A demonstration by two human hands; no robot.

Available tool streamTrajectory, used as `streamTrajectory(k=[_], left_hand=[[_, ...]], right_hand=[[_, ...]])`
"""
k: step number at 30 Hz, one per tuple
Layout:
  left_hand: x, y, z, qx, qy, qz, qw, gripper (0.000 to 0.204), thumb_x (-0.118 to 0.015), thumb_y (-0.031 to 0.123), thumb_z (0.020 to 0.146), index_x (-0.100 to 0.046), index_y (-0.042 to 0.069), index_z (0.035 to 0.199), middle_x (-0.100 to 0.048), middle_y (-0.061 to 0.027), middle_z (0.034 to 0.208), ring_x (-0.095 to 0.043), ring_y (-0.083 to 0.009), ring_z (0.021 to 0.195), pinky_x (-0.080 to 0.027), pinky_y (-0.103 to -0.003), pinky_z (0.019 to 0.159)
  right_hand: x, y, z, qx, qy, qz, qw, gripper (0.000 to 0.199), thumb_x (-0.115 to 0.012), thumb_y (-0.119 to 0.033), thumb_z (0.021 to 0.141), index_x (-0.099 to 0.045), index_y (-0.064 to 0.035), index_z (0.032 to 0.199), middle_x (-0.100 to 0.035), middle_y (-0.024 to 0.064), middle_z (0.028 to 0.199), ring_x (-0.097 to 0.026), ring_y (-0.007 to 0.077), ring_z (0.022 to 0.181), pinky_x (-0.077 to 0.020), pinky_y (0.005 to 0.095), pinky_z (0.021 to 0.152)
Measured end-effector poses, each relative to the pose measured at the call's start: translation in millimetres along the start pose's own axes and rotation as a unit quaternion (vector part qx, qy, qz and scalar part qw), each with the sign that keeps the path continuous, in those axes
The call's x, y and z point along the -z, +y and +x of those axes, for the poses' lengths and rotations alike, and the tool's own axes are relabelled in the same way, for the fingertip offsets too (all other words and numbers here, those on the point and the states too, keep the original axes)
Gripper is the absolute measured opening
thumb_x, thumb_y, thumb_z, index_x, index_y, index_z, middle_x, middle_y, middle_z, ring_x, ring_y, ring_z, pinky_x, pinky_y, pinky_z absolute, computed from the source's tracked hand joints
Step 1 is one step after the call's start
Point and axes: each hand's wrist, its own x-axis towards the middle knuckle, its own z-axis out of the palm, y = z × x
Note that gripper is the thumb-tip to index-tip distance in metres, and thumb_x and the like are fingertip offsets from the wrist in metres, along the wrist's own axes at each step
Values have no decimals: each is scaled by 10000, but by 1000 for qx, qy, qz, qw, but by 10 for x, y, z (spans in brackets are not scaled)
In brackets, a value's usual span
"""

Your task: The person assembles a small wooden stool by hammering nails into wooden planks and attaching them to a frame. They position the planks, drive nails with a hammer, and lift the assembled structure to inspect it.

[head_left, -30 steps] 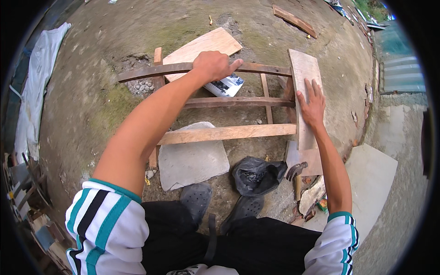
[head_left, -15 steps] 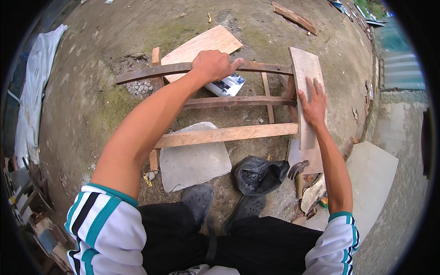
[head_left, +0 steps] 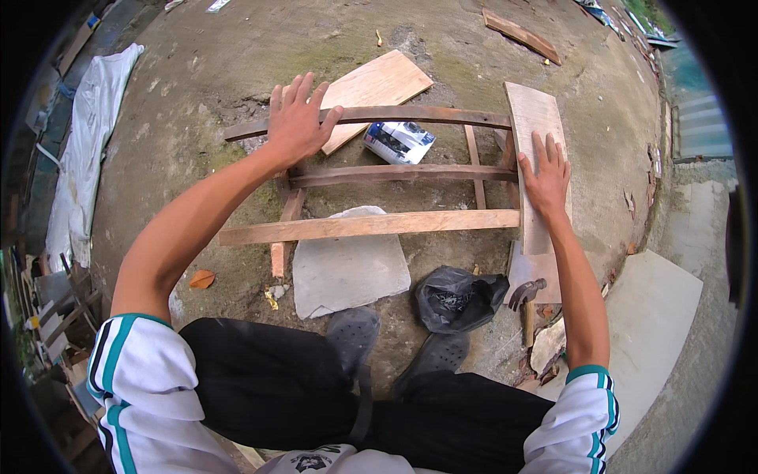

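A low wooden frame with three long rails lies in front of me. My left hand [head_left: 300,122], fingers spread, is over the far dark rail [head_left: 418,114] near its left end. My right hand [head_left: 546,175] lies flat on a pale plank [head_left: 535,110] set across the rails' right ends. Between the hands run the middle dark rail [head_left: 395,174] and the lighter near rail [head_left: 379,227]. A loose pale board [head_left: 395,83] lies beyond the frame. Below the far rail sits a white and blue printed container [head_left: 399,142].
A flat grey slab [head_left: 351,272] sits below the near rail. By my shoes are a black plastic bag [head_left: 454,312] holding nails and a hammer [head_left: 527,304]. A large pale sheet [head_left: 655,316] lies at right. White cloth [head_left: 95,134] lies at far left.
My left hand has moved left along the far rail, and its curled fingers have straightened. The right hand stays flat on the pale plank. The view has shifted slightly.
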Motion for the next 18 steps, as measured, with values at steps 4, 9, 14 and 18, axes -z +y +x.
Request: streamTrajectory(k=[4, 9, 14, 18], left_hand=[[-45, -283, -266, 13, 4, -38, 999, 558, -441, 498, 1004, -542, 111, 1394, -358, -186, 1550, -331, -371, 1430, -279, -523, 1142], [-130, -247, -296, 13, 41, -45, 998, 475, -476, 462, 995, -595, 164, 1345, -382, -177, 1539, -367, -370, 1412, -335, -515, 1106], [-113, -209, -342, 20, 14, -36, 999, 454, -472, 454, 997, -604, 182, 1336, -387, -186, 1533, -373, -381, 1408, -359, -518, 1091], [-48, -213, -282, 19, -11, -47, 999, 472, -458, 460, 1002, -581, 183, 1364, -351, -191, 1553, -337, -389, 1428, -323, -536, 1115]], right_hand=[[9, -55, 26, 5, -3, -5, 1000, 669, -452, -612, 959, -387, -255, 1521, -279, 135, 1605, -214, 351, 1489, -129, 581, 1186], [32, -19, -14, 10, 5, -1, 1000, 675, -472, -605, 950, -385, -257, 1521, -290, 140, 1598, -217, 350, 1488, -129, 582, 1187], [39, -45, -48, 0, -7, 3, 1000, 667, -495, -589, 945, -397, -258, 1515, -291, 138, 1597, -223, 350, 1485, -136, 579, 1185], [71, -25, -6, -4, -4, 5, 1000, 670, -491, -599, 941, -396, -267, 1515, -290, 137, 1598, -225, 350, 1483, -139, 577, 1185]])
